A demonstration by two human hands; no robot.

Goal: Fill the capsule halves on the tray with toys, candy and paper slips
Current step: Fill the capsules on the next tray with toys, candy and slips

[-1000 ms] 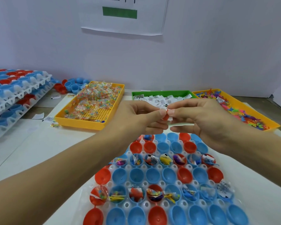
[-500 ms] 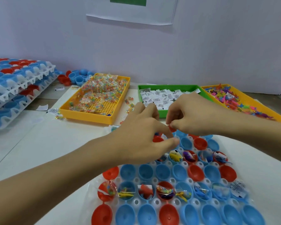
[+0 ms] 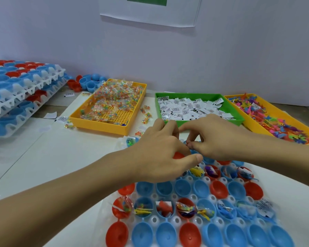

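White capsule tray [image 3: 177, 220] at near bench edge, red and blue halves, some filled, left hand [image 3: 161, 152] above its far rows, fingers curled, contents unclear, right hand [image 3: 216, 138] beside it, fingertips pinched, item too small to tell, beyond tray candy bin [image 3: 100, 124], green slip bin [image 3: 239, 120], toy bin [image 3: 282, 118]

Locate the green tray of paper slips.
In the head view, the green tray sits at the table's far side, right of centre, between two yellow trays: candy and toys.
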